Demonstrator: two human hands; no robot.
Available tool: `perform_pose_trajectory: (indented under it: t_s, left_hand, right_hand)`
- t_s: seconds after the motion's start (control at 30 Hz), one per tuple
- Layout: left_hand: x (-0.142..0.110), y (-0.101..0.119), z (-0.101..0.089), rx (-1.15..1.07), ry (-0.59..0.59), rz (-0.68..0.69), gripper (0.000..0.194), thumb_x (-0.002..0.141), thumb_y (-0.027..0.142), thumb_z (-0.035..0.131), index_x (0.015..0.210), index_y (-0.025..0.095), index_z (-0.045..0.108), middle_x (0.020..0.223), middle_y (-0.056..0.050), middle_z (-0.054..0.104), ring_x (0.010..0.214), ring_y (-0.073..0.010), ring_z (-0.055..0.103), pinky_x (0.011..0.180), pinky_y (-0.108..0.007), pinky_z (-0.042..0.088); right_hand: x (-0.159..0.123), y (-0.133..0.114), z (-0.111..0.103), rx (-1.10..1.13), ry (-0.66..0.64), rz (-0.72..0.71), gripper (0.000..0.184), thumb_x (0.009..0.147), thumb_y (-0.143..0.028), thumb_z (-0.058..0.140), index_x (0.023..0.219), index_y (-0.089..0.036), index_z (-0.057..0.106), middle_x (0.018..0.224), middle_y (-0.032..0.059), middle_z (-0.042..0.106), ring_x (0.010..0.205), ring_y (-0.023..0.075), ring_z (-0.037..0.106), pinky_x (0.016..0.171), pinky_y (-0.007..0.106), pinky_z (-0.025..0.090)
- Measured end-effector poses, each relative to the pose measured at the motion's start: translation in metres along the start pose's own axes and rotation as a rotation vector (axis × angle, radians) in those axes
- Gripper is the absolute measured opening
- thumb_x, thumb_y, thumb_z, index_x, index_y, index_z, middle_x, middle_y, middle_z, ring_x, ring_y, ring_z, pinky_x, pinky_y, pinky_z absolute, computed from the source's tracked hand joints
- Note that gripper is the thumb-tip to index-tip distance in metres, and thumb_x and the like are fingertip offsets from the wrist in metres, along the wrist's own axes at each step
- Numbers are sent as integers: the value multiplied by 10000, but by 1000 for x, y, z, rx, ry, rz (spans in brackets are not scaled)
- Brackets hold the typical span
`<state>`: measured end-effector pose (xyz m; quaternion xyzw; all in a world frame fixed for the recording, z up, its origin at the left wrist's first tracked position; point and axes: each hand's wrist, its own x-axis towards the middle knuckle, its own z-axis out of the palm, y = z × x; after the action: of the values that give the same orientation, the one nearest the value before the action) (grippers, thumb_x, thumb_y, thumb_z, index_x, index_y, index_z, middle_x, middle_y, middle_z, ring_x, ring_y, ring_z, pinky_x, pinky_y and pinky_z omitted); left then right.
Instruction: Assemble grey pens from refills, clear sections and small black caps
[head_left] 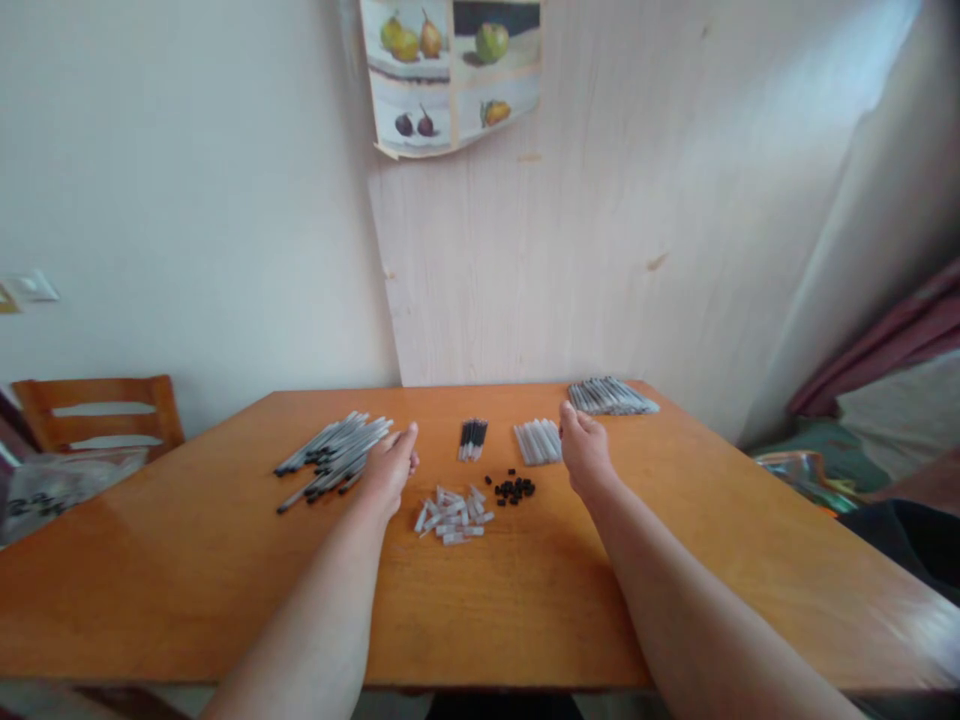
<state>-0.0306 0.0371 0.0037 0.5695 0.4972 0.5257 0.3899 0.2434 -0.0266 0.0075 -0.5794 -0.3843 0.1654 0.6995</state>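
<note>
My left hand (390, 470) is closed with its thumb up, at the right edge of a loose pile of clear pens with black ends (330, 455). Opposite it, my right hand (585, 450) forms a fist beside a row of clear plastic tubes (536, 442); nothing sticks out of either hand. Between the hands lie a short row of dark, thin pen refills (472, 440) and a cluster of small black plugs (514, 490). Nearer to me is a heap of clear, whitish pen caps (454, 515).
A flat bundle of pens (611, 396) rests at the table's back right. The wooden table (300, 590) meets the wall behind. A wooden chair (105, 405) and a plastic bag (67, 485) are at the left. Fruit pictures (454, 75) hang above.
</note>
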Motion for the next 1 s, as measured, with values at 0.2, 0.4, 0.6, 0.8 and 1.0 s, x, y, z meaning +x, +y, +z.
perform_pose_trajectory:
  t_s: [0.2,0.4,0.6,0.8,1.0]
  left_hand:
    - [-1,-5,6,67,-77,61,450,824,599,501,615,203,529,595,-32,584,523,-142,509,536,-267,381]
    - [-4,-1,9,56,-73,69,341,841,496,511,712,187,576,709,-43,644,571,-133,538,569,-260,397]
    - [-14,15,11,-140,-183,5,297,765,399,642,946,164,650,960,-97,706,834,-181,646,671,-272,455]
    - [-31,33,17,-147,-322,83,418,836,493,602,1054,147,689,1050,-130,709,966,-242,649,772,-338,488]
    - [-44,39,26,-227,-408,121,445,883,501,560,1116,142,682,1107,-125,700,1009,-243,638,827,-333,485]
  right_hand:
    - [2,14,1,-121,26,-9,426,876,-549,421,609,-218,458,559,1,496,549,146,455,530,272,340]
    - [-4,9,6,-69,-43,70,318,826,-473,514,768,-174,607,663,49,607,602,167,537,540,266,393]
    - [-19,-22,10,416,-353,398,532,923,-589,364,811,-147,640,755,128,690,610,177,608,514,268,430]
    - [-33,-44,13,723,-662,584,670,966,-611,256,984,-111,701,996,184,723,869,218,676,612,281,498]
    - [-53,-52,22,787,-868,611,759,941,-678,218,1048,-107,706,1113,193,695,982,238,655,629,281,492]
